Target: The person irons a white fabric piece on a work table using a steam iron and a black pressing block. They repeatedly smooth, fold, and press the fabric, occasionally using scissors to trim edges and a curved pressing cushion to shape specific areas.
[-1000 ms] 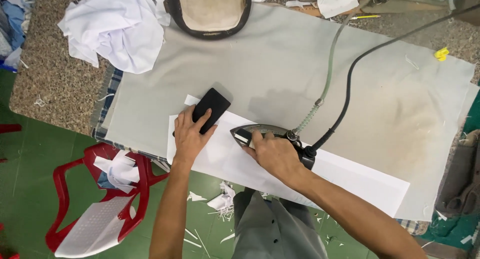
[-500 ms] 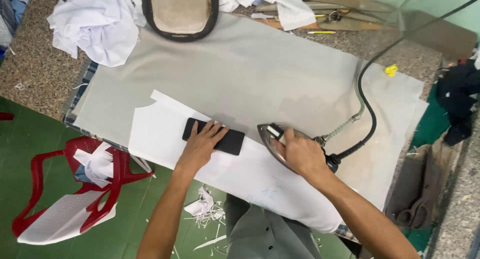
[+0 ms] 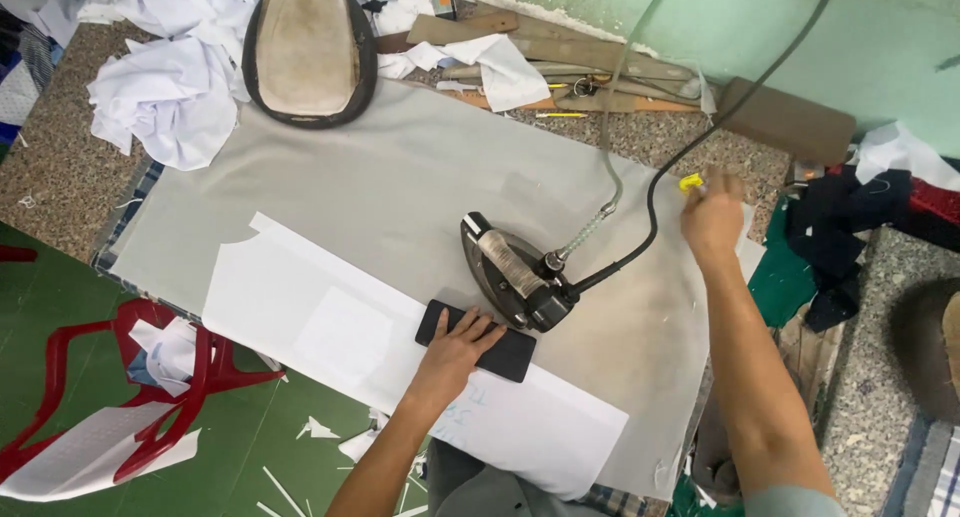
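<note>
Head view: left hand (image 3: pixel 455 357) spread flat, fingers pressing down on a flat black rectangular pad (image 3: pixel 476 340) lying across the long white fabric panel (image 3: pixel 330 327), a shade further along the strip than half a second ago. Right hand (image 3: pixel 712 215) now off the dark steam iron (image 3: pixel 510 272), lifted away toward a small yellow tag (image 3: pixel 691 183) at the far edge of the cloth; fingers loosely curled, too blurred to tell whether pinching anything. Iron left parked on its sole just beside the pad, hose and black cable trailing up to the wall. Beneath, a grey padded pressing cloth (image 3: pixel 400 177) over a speckled stone table (image 3: pixel 60 167); crumpled white garments (image 3: pixel 165 97), an oval tan pressing form (image 3: pixel 310 45), a red plastic chair (image 3: pixel 150 377) on green floor.
</note>
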